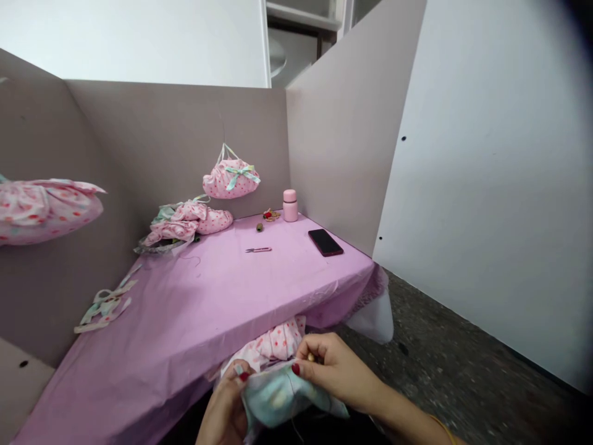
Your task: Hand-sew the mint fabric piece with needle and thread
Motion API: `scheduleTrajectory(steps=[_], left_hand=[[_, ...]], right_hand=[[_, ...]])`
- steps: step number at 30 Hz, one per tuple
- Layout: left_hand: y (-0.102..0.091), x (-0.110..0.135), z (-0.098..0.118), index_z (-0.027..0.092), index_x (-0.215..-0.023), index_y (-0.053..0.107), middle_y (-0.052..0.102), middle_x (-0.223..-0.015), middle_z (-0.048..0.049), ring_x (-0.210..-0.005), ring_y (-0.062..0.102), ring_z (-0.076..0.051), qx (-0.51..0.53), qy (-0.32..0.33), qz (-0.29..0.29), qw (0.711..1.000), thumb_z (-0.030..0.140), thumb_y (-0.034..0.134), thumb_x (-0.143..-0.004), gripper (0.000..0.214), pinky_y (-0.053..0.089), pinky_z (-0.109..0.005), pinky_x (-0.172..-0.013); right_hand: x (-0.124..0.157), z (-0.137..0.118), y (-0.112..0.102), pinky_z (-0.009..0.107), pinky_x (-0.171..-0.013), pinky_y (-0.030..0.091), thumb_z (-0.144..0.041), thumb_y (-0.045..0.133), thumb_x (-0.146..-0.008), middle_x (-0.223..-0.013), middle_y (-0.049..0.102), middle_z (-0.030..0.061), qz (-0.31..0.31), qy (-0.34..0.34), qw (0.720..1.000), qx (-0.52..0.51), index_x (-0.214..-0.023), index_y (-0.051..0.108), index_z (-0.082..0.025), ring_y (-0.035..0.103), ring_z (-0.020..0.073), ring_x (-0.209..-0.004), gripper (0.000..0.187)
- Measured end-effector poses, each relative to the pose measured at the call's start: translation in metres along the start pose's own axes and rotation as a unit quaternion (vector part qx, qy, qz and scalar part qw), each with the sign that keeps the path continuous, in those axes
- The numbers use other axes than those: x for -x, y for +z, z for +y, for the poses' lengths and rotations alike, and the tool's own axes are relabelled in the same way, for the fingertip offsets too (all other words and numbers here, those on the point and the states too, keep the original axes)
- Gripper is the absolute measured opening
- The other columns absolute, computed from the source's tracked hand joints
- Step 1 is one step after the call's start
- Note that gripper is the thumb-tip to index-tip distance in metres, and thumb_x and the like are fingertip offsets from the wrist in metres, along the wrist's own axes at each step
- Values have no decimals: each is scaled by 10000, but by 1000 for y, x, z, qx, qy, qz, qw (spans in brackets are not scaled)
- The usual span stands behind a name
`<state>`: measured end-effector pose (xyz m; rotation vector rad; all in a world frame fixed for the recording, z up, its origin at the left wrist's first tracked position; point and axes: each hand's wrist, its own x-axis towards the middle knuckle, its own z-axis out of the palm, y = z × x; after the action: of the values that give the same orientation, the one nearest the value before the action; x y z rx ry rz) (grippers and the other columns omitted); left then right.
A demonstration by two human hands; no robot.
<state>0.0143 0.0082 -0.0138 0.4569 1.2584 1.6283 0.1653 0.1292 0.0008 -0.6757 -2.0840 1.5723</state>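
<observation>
My left hand [226,405] grips the edge of a pale teal cloth [278,398] low in the view, in front of the table edge. My right hand [336,371] pinches a small gold object [311,357] between its fingertips, just above that cloth. A dark thread seems to hang from the cloth. Behind both hands bunches a pink cloth with red dots [273,343], its lower part hidden by the teal cloth. The lilac-covered table [185,309] lies beyond my hands.
On the table lie small scissors [258,250], a dark phone [325,242], a pink flask [290,206] and a fabric pile [185,224]. A pink bow-tied pouch [230,179] hangs above. Another pink pouch [46,210] and ribbon strips [104,306] are on the left partition.
</observation>
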Motion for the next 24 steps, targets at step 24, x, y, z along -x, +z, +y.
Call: scheduleTrajectory(steps=[24], left_hand=[[-9,1,-15,179,-824,775,735,-668,-68,-632,603,-224,-79,-33,-36,996,470,751,-632,350,472,-309,-616]], right_hand=[[3,-3,9,187,-519,301,-286,540,-845,-632,443,-46,5,-57,997,45,-853,560,-145,375,89,-568,143]])
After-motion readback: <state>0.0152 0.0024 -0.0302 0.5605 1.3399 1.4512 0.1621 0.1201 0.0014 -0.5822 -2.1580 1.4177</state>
